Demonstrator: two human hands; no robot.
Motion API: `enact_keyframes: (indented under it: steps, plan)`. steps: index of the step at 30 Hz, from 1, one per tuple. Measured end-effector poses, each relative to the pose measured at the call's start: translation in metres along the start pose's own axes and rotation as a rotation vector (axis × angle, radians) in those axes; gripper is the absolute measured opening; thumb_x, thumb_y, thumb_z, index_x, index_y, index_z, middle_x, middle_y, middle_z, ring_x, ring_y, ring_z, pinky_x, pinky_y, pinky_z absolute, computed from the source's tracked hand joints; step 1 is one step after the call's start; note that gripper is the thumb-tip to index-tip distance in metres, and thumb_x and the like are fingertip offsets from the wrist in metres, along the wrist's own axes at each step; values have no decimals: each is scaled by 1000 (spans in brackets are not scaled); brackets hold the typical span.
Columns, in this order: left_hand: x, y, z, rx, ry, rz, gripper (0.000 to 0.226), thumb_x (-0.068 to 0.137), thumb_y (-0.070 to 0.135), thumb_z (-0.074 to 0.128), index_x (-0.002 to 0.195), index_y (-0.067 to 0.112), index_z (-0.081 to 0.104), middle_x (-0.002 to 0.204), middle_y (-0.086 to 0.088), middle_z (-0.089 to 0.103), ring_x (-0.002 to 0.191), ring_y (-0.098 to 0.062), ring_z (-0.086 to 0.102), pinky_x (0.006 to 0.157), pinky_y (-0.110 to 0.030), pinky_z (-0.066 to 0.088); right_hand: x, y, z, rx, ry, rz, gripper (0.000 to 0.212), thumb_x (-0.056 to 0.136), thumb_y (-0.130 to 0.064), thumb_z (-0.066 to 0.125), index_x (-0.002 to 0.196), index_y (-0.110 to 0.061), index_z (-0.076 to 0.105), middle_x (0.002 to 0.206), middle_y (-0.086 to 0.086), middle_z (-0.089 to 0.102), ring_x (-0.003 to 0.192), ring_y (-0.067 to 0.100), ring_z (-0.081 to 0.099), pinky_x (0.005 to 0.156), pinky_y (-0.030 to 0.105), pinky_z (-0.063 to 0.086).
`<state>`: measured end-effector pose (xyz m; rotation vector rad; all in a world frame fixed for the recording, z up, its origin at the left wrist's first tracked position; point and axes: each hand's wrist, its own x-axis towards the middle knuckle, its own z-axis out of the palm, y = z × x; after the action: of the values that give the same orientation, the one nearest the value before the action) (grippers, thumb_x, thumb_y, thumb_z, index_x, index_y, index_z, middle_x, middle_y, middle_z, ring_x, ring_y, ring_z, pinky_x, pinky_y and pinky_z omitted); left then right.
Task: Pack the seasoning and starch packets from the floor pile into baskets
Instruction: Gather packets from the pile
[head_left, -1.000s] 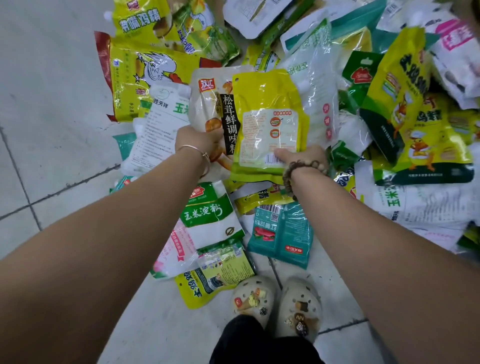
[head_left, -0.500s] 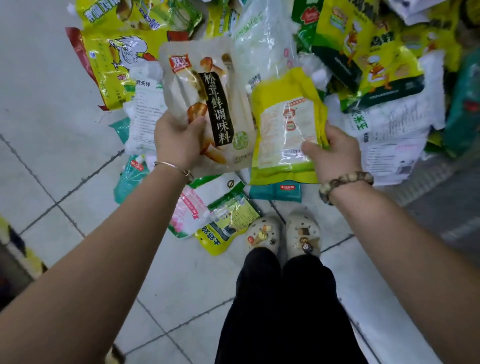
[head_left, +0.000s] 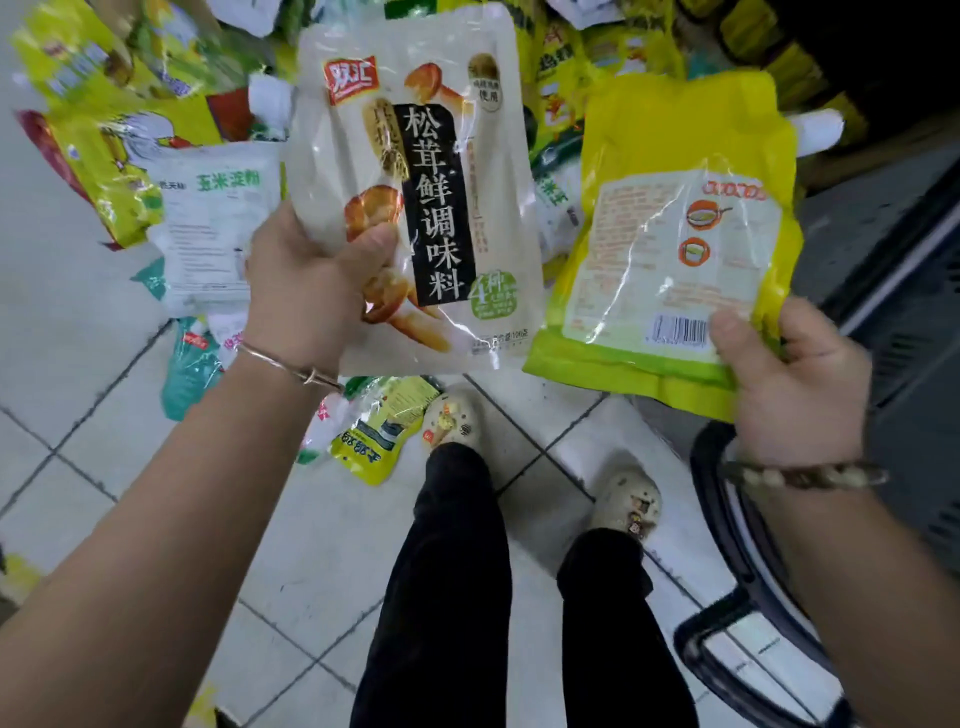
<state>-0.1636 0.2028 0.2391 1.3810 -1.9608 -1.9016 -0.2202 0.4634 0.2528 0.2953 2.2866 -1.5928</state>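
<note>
Mid-frame, our left hand grips the cream mushroom seasoning packet upright, thumb across its front. At the right, our right hand has its fingers pinching the yellow packet by its lower corner. Beyond both, across the upper frame, the floor pile lies on the tiles.

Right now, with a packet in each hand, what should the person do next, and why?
Probably lower the yellow packet in the right hand toward the dark rim beneath it, which looks like a basket's. Both hands are full, the left hand gripping the mushroom seasoning packet, so nothing more can be lifted from the floor pile.
</note>
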Motion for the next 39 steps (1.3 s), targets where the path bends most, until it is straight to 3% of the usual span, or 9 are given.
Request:
enact_keyframes:
  steps: [6,10,15,19,20,23,27,34,39]
  plan:
    - [-61,31,57,33,-103,77,27,84,-9,58,70,13,49,42,15,53,39,1,48,42,-16,43,-29,0,-86,86,118,-35,41,84,-7,61,81,-47,73,78,-28,69,75,-7,64,72,16,53]
    - [-106,43,100,104,-133,151,23,79,0,68,73,19,55,50,18,59,50,2,55,53,-19,48,-50,11,-150,72,249,-2,35,85,-8,62,84,-41,74,84,-23,71,81,2,66,78,30,57]
    - [-162,45,165,232,-212,243,9,69,17,65,74,18,57,57,7,61,60,-26,64,58,-44,56,-68,38,-230,-34,461,92,19,73,-37,64,89,-39,73,90,-16,72,93,29,67,81,55,54]
    - [-192,36,225,530,-346,464,31,78,33,58,104,15,58,80,-12,66,72,-39,65,63,-46,54,-58,66,-266,-270,504,124,34,75,-37,54,103,-23,68,71,-15,67,67,-2,53,69,23,48]
    - [-198,33,241,666,-366,515,34,84,36,56,113,16,55,88,-16,66,78,-40,64,65,-42,51,-54,74,-270,-339,492,140,38,76,-35,52,104,-16,69,76,-6,68,66,1,55,64,16,43]
    - [-204,11,291,1112,-365,638,41,96,28,49,135,19,39,105,-17,64,96,-39,58,64,-35,31,-36,98,-271,-531,424,225,47,77,-30,49,119,-16,65,106,19,68,96,33,61,76,30,41]
    - [-192,-31,345,1273,-481,523,41,94,16,47,134,18,39,111,-14,63,101,-37,59,70,-38,39,-4,134,-261,-593,311,354,34,92,-15,52,124,-19,61,120,17,63,110,36,56,82,33,42]
    - [-138,-114,386,1197,-488,132,31,96,22,46,125,11,51,123,-11,58,114,-29,55,93,-38,45,42,220,-231,-524,249,533,29,96,-18,47,122,-17,60,123,16,60,114,35,54,89,39,47]
    - [-106,-161,398,1343,-472,240,25,96,19,49,118,11,56,117,-10,62,109,-29,59,83,-36,48,59,286,-214,-336,299,551,29,93,-14,51,119,-14,63,121,13,63,112,31,57,92,37,48]
